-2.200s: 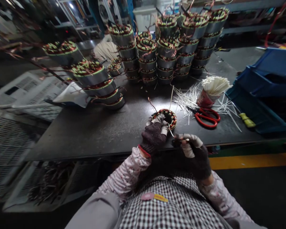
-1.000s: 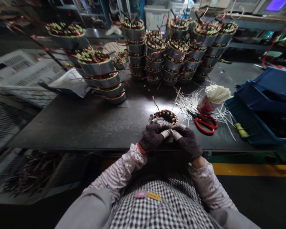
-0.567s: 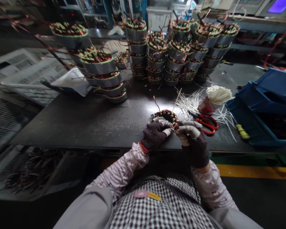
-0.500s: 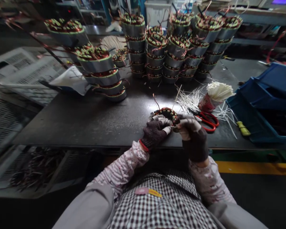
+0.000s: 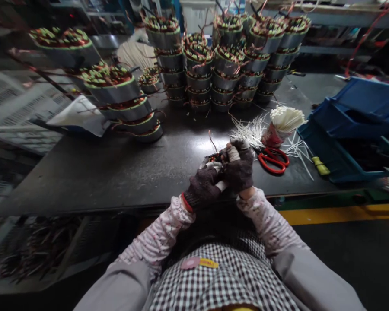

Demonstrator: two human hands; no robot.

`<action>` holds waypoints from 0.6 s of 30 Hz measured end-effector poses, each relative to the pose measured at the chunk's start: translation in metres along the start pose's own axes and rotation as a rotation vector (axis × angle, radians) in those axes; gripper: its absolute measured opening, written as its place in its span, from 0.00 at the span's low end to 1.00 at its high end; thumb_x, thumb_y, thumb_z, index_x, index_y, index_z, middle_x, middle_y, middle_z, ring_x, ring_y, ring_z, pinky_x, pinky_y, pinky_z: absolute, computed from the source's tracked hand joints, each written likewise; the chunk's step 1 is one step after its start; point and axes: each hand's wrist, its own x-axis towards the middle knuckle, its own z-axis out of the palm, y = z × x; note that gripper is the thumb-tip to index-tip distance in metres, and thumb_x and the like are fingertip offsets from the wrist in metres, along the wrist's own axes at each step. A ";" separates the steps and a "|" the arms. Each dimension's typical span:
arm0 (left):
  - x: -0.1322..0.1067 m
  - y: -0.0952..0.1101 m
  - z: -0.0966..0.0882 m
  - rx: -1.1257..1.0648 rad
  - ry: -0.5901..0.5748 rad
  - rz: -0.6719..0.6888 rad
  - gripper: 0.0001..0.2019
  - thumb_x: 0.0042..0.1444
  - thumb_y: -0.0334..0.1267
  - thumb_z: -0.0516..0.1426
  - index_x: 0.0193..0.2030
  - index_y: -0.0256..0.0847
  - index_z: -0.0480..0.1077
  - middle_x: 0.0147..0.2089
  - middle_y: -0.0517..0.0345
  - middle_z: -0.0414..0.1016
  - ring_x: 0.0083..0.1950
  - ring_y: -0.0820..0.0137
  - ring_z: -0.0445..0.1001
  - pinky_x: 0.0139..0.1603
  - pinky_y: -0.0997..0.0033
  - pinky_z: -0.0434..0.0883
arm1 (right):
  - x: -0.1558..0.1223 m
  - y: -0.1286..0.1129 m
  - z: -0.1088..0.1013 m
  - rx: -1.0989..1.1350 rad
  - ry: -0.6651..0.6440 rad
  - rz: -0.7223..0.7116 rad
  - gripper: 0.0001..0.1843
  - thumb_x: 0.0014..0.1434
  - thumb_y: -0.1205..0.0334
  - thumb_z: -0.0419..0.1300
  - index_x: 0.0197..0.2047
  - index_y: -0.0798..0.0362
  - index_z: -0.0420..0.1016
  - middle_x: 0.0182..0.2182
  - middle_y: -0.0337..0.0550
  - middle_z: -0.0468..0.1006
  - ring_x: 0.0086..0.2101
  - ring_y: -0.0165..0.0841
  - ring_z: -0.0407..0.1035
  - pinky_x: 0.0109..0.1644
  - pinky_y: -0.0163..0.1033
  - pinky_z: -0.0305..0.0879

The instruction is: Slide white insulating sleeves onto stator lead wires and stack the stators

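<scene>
A small wound stator (image 5: 214,157) with copper coils lies on the dark workbench (image 5: 123,168) in front of me, mostly hidden by my gloved hands. My left hand (image 5: 202,183) grips its near edge. My right hand (image 5: 239,166) lies over its right side, fingers curled onto the windings. A thin copper lead (image 5: 211,141) sticks up from the stator. Whether the right hand pinches a wire or a sleeve cannot be made out.
Red-handled scissors (image 5: 272,159), loose white sleeves (image 5: 249,129) and a cup of white sleeves (image 5: 280,123) lie right of the hands. Stacks of wound stators (image 5: 227,65) stand at the back and the left (image 5: 116,93). Blue bins (image 5: 353,125) sit at the right.
My right hand has come forward from the bench edge onto the stator's right side and now covers it. The left hand stays on the stator. The view has shifted a little.
</scene>
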 end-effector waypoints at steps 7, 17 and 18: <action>0.002 0.006 0.000 0.054 0.080 -0.062 0.01 0.63 0.41 0.73 0.39 0.49 0.89 0.41 0.56 0.90 0.47 0.56 0.88 0.79 0.34 0.75 | 0.028 0.011 -0.120 -0.671 -0.002 -0.150 0.23 0.81 0.44 0.53 0.61 0.51 0.79 0.57 0.60 0.87 0.52 0.46 0.84 0.60 0.52 0.80; -0.011 -0.005 -0.004 0.000 0.228 0.032 0.27 0.62 0.45 0.73 0.68 0.45 0.83 0.66 0.45 0.87 0.70 0.49 0.84 0.81 0.37 0.77 | 0.075 0.019 -0.176 -1.418 -0.473 -0.072 0.18 0.72 0.60 0.70 0.61 0.59 0.83 0.57 0.71 0.87 0.51 0.52 0.85 0.50 0.44 0.70; -0.016 -0.008 -0.007 0.039 0.218 0.033 0.30 0.61 0.46 0.74 0.70 0.44 0.81 0.68 0.43 0.86 0.73 0.46 0.82 0.82 0.35 0.75 | 0.065 0.019 -0.179 -1.383 -0.462 -0.101 0.18 0.73 0.61 0.69 0.62 0.59 0.82 0.56 0.70 0.87 0.51 0.52 0.84 0.51 0.44 0.70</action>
